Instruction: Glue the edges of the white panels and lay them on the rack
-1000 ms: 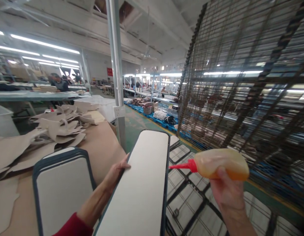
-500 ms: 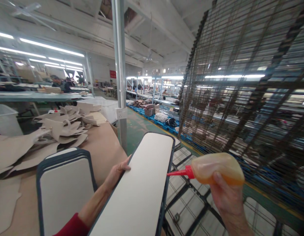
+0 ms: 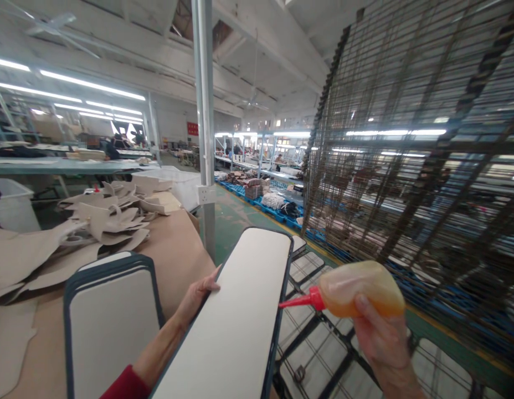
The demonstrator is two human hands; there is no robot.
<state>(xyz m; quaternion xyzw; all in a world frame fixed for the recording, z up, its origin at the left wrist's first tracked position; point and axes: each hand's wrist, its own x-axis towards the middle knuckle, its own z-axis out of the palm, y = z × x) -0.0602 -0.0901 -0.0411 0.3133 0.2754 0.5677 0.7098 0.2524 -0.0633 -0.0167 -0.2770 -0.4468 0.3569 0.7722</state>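
While bottle fills right grip, panel in left grip

Rocking 1 deep red sleeve on the left arm, looks pretty plain, stops well short of the wrist. Going bare on the left hand and right hand.

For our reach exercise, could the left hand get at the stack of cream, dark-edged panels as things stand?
Probably not yet: the left hand has its grip on the long cream panel with dark edging. Once freed, likely yes; nothing visible blocks the nearby stack.
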